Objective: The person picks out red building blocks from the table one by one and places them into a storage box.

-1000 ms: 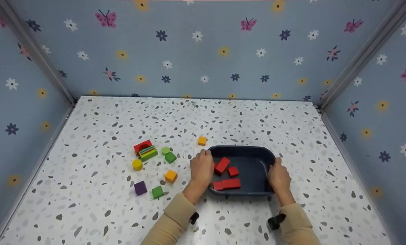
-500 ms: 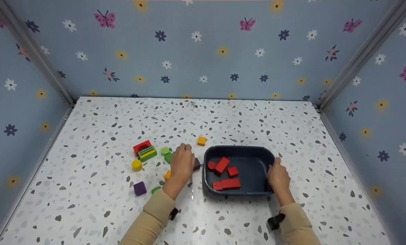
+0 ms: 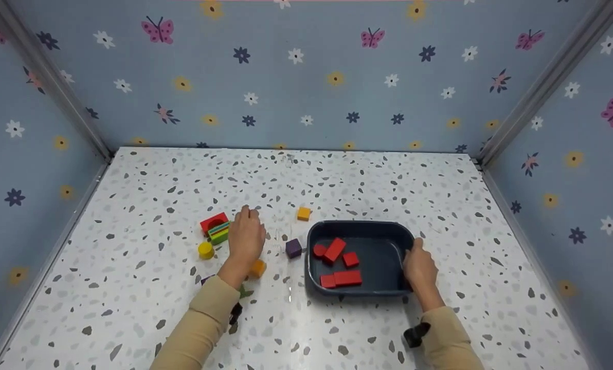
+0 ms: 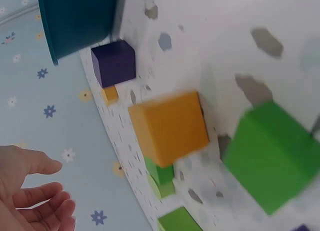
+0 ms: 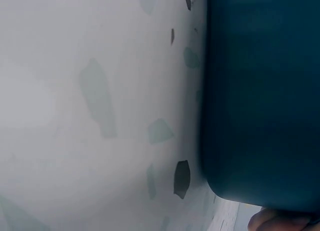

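Note:
My left hand (image 3: 247, 237) hovers over the blocks on the left, its thumb and loosely bent fingers (image 4: 42, 200) apart with nothing between them. Below it, a green block and a light green round one (image 4: 161, 187) show in the left wrist view; the hand hides them in the head view. An orange cube (image 3: 257, 267) lies near the wrist. With my right hand (image 3: 420, 264) I grip the right rim of a dark blue tray (image 3: 389, 257). Inside it, towards the left, are several red blocks (image 3: 347, 278). A purple cube (image 3: 293, 248) stands just left of the tray.
At the far left sit a red arch block (image 3: 214, 222), a striped green block (image 3: 219, 235) and a yellow cylinder (image 3: 205, 251). Another orange cube (image 3: 304, 214) lies behind the tray. A green cube (image 4: 275, 153) and a second purple block are partly covered by my left arm. Patterned walls enclose the table.
My left hand has left the tray's left side and moved left over the green blocks, uncovering the purple cube and a round red block. My right hand keeps its grip on the tray.

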Motion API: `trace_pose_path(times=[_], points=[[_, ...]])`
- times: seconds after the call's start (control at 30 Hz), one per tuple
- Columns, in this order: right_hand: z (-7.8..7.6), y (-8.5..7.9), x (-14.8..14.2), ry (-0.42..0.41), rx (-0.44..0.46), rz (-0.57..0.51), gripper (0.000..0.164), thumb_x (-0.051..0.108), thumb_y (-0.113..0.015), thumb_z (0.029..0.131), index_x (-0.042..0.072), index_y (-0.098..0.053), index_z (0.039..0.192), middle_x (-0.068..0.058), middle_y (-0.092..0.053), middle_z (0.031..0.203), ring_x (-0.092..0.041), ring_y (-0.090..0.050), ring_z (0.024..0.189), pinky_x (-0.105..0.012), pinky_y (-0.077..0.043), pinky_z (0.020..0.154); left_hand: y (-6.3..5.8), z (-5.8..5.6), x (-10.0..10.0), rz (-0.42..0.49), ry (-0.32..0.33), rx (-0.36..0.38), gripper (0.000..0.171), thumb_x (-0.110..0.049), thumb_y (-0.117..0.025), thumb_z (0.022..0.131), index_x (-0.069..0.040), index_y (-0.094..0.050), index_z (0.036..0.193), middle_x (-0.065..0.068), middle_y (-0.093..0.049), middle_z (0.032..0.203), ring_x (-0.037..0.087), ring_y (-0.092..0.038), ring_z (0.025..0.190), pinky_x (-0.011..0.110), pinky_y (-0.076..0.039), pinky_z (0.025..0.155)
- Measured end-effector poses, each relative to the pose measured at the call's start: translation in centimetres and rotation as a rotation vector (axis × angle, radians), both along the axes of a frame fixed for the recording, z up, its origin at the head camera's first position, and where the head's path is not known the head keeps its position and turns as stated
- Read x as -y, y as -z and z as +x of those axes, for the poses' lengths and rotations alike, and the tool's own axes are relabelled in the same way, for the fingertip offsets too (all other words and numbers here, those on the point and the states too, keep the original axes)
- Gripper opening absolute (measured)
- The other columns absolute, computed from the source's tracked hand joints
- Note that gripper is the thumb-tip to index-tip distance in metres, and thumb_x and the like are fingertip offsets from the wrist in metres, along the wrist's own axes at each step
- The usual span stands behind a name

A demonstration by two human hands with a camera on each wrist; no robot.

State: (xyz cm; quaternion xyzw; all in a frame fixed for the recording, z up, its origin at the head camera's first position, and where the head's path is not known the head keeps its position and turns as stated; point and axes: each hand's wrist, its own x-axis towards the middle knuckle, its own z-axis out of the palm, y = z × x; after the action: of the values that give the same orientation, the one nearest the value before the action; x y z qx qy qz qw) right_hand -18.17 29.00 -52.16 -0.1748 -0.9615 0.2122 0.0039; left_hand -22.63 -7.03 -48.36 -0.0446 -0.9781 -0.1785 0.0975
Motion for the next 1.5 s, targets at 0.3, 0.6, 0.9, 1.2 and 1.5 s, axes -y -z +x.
trace_pose_path(times=[0.3, 0.6, 0.9, 1.2, 1.5], points=[[0.0, -0.3, 0.2, 0.005, 0.004, 0.007, 0.026, 0.012, -0.041, 0.093, -0.003, -0.036, 0.114, -0.035, -0.055, 0.093, -0.046, -0.057, 0.079, -0.054, -0.044, 0.059, 0.0, -1.4, 3.3, 0.008, -0.051, 0.065, 0.036, -0.012, -0.061, 0.084, 0.012, -0.051, 0.108, 0.023, -0.048, 0.104, 0.034, -0.047, 0.094, 0.043, -0.043, 0.080], [0.0, 0.1, 0.1, -0.014, -0.027, 0.029, 0.026, 0.012, -0.041, 0.093, -0.004, -0.036, 0.113, -0.034, -0.056, 0.090, -0.046, -0.057, 0.078, -0.054, -0.044, 0.059, 1.1, -1.9, 5.7, 0.066, -0.106, 0.075, 0.031, -0.008, -0.061, 0.083, 0.015, -0.052, 0.102, 0.027, -0.047, 0.101, 0.039, -0.047, 0.093, 0.050, -0.042, 0.075], [0.0, 0.0, 0.1, 0.002, -0.008, 0.018, 0.025, 0.012, -0.041, 0.093, -0.003, -0.036, 0.113, -0.033, -0.056, 0.092, -0.045, -0.057, 0.080, -0.054, -0.044, 0.061, 2.1, -2.4, 7.6, 0.086, -0.199, 0.099, 0.039, -0.006, -0.060, 0.082, 0.018, -0.048, 0.110, 0.030, -0.045, 0.105, 0.043, -0.046, 0.096, 0.054, -0.041, 0.076], [-0.1, 0.0, 0.1, 0.009, -0.011, 0.017, 0.029, 0.013, -0.041, 0.093, -0.003, -0.035, 0.117, -0.033, -0.055, 0.092, -0.046, -0.057, 0.080, -0.054, -0.045, 0.061, 2.1, -3.0, 8.9, 0.137, -0.267, 0.302, 0.043, -0.008, -0.054, 0.087, 0.018, -0.041, 0.118, 0.032, -0.041, 0.112, 0.045, -0.045, 0.101, 0.053, -0.038, 0.086], [0.0, 0.1, 0.1, 0.004, -0.024, 0.032, 0.026, 0.012, -0.042, 0.093, -0.003, -0.038, 0.113, -0.032, -0.057, 0.089, -0.044, -0.058, 0.076, -0.053, -0.045, 0.059, 2.5, -3.7, 9.4, 0.244, -0.324, 0.403, 0.037, -0.007, -0.049, 0.089, 0.016, -0.042, 0.117, 0.030, -0.042, 0.112, 0.040, -0.048, 0.100, 0.048, -0.039, 0.090]])
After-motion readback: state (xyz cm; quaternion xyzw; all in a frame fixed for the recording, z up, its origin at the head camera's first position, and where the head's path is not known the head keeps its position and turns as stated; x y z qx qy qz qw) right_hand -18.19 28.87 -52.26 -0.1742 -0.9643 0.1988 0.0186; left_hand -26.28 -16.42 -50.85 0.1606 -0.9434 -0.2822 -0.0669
